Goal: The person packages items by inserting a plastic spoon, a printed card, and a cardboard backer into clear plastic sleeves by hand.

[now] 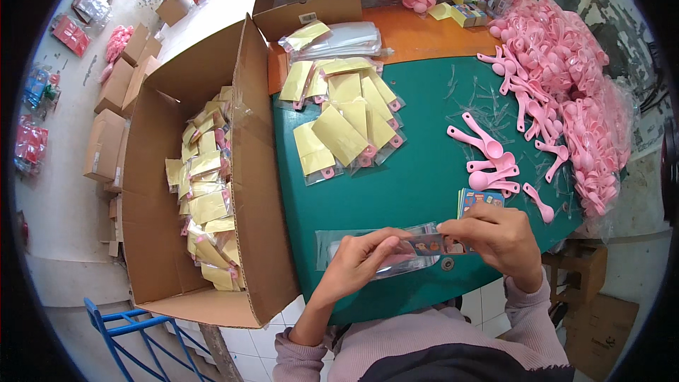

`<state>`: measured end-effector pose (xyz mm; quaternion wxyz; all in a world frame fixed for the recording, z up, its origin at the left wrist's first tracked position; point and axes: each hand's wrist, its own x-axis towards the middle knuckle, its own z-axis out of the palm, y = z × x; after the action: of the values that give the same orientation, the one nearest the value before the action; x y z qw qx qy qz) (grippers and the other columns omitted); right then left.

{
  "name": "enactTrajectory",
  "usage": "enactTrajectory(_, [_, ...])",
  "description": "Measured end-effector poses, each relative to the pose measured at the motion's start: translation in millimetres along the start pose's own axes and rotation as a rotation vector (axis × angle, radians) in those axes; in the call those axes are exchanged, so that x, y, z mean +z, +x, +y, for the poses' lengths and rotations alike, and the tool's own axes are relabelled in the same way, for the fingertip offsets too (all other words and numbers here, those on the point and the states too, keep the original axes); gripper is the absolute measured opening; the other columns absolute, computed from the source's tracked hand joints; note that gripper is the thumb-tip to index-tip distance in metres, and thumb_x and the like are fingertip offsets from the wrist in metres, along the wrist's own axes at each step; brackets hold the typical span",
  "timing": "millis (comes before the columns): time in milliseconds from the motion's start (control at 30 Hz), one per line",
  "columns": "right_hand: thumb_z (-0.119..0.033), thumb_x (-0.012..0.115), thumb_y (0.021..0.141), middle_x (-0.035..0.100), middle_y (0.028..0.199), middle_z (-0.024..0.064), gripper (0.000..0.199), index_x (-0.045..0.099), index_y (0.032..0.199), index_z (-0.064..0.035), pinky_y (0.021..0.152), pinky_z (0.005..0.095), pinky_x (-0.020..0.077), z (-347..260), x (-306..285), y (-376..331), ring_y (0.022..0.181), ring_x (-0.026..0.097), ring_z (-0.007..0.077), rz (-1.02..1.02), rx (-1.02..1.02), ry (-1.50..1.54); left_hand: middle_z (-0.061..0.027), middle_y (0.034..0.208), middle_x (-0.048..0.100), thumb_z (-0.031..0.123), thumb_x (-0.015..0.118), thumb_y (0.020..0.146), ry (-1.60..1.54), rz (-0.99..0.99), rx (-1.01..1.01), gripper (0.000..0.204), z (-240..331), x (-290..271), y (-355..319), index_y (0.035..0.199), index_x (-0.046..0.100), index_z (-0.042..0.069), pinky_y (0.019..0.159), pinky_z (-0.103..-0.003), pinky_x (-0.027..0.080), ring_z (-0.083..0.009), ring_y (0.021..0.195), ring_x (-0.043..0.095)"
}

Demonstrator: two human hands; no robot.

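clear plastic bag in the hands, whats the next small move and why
Probably push the printed card fully into the clear plastic bag. The left hand holds the bag on the green table, the right hand pinches the card at its mouth, and the card appears only partly in.

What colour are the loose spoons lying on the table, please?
The spoons are pink, lying on the green table; the head view shows this clearly.

The left hand point(361, 258) covers part of the clear bag point(396, 251); its contents are too blurred to tell.
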<state>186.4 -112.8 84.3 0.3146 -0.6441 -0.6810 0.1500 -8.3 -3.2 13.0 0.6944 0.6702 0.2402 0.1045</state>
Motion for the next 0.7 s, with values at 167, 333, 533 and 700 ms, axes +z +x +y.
enactTrajectory(167, [-0.009,0.062,0.074,0.055,0.074,0.0063,0.022,0.061,0.096,-0.0104,0.051,0.0321,0.0443,6,3,1,0.063,0.058,0.0218,-0.195,-0.067,-0.07,-0.0131,0.076,0.065,0.02,0.047,0.092,0.17,-0.048,0.052,0.025,7,7,3,0.105,0.061,0.004,0.063,-0.028,0.048,-0.0197,0.062,0.062])
enactTrajectory(333, [-0.018,0.06,0.079,0.054,0.077,0.0084,0.021,0.055,0.096,-0.0065,0.06,0.0368,0.0446,14,24,3,0.071,0.057,0.0281,-0.274,0.035,0.22,-0.0136,0.074,0.064,0.021,0.051,0.09,0.202,-0.068,0.09,0.028,4,11,6,0.113,0.058,0.006,0.059,-0.028,0.047,-0.0201,0.063,0.064])
enactTrajectory(533, [-0.019,0.059,0.08,0.055,0.081,0.0109,0.026,0.053,0.1,-0.0028,0.062,0.0369,0.0448,28,18,-2,0.077,0.057,0.0296,-0.385,-0.06,0.031,-0.0154,0.073,0.064,0.022,0.054,0.088,0.253,-0.002,0.105,0.049,3,12,8,0.134,0.038,0.012,0.059,-0.031,0.047,-0.0262,0.06,0.062])
enactTrajectory(700, [-0.013,0.062,0.077,0.057,0.08,0.0097,0.019,0.057,0.089,-0.0002,0.06,0.0351,0.0459,26,28,3,0.071,0.058,0.0273,-0.385,-0.034,0.138,-0.0162,0.079,0.065,0.025,0.057,0.086,0.452,0.029,0.128,0.066,-1,15,11,0.14,0.022,0.009,0.061,-0.031,0.048,-0.0278,0.06,0.063])
